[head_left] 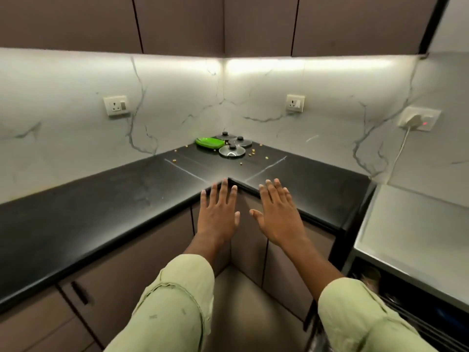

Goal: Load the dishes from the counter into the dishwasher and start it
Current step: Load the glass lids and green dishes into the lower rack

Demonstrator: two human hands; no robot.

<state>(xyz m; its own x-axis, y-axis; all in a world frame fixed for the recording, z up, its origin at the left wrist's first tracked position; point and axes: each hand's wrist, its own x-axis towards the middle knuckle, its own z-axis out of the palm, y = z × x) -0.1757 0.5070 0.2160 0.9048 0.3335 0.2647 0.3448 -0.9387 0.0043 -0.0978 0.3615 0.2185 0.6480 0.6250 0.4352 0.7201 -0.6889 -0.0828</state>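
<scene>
Pale-green sleeves lead to the left hand and the right hand. Both are flat with fingers straight and spread, holding nothing, and their fingertips are at the inner corner of the black tabletop. Beyond that corner, far back where the tabletop ends, a green dish lies just beside three glass lids. Small crumbs are scattered around them.

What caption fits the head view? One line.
Open left hand and right hand hover at the black counter edge, facing a green dish and three glass lids in the corner.
</scene>
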